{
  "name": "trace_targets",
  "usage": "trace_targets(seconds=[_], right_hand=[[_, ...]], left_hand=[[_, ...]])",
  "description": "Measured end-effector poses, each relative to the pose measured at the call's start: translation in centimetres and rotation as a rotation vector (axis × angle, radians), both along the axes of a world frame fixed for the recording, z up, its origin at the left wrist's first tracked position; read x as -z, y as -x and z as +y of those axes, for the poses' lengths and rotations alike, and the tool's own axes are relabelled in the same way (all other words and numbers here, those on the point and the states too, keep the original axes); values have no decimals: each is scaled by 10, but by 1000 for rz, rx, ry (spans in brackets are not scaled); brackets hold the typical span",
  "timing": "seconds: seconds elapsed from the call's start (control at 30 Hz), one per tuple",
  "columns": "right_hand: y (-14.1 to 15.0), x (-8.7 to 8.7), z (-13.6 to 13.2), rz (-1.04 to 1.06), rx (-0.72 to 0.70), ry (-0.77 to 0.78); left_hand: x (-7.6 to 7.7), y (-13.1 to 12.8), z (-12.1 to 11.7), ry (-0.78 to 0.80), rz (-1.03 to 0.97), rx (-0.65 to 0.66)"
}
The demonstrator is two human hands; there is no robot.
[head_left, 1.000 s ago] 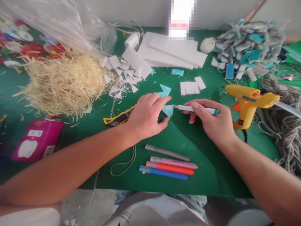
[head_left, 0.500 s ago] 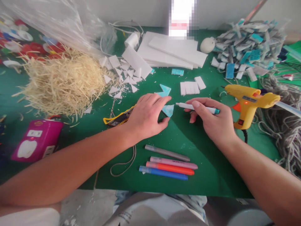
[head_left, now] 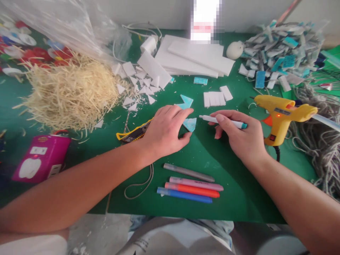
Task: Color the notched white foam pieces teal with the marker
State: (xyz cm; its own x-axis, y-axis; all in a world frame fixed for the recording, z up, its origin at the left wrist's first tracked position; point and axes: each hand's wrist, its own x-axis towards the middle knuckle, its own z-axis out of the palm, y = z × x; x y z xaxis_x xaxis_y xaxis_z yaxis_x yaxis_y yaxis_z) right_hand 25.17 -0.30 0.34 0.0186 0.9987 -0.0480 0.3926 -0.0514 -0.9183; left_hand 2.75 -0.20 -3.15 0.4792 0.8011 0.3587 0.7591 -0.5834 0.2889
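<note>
My right hand is closed round a white marker with a teal end, its tip pointing left. Just left of that tip is a light-blue foam piece, pinched between the thumb and fingers of my left hand; the hand hides part of it. Another light-blue foam piece with a notched edge lies just beyond my left fingers. Partly under my left hand is a yellow and black utility knife. Grey, pink, orange and blue markers lie in a row nearer my body.
A yellow glue gun with a lit red light stands at right, beside grey yarn. Straw and white foam scraps lie at left, a purple power box nearer. White foam sheets are stacked at the back.
</note>
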Motion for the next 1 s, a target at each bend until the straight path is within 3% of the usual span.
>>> trace_targets(seconds=[0.17,0.3,0.43,0.6,1.0], right_hand=[[0,0,0,-5,-58,18],[0,1,0,6,16,-7],[-1,1,0,9,-41,21],[0,1,-1,27,20,-14],[1,-1,0,48,-18,4]], left_hand=[[0,0,0,15,8,-10],[0,0,0,19,3,-4],[0,0,0,7,-2,0],[-1,0,0,-13,-9,12],[1,1,1,-37,-5,8]])
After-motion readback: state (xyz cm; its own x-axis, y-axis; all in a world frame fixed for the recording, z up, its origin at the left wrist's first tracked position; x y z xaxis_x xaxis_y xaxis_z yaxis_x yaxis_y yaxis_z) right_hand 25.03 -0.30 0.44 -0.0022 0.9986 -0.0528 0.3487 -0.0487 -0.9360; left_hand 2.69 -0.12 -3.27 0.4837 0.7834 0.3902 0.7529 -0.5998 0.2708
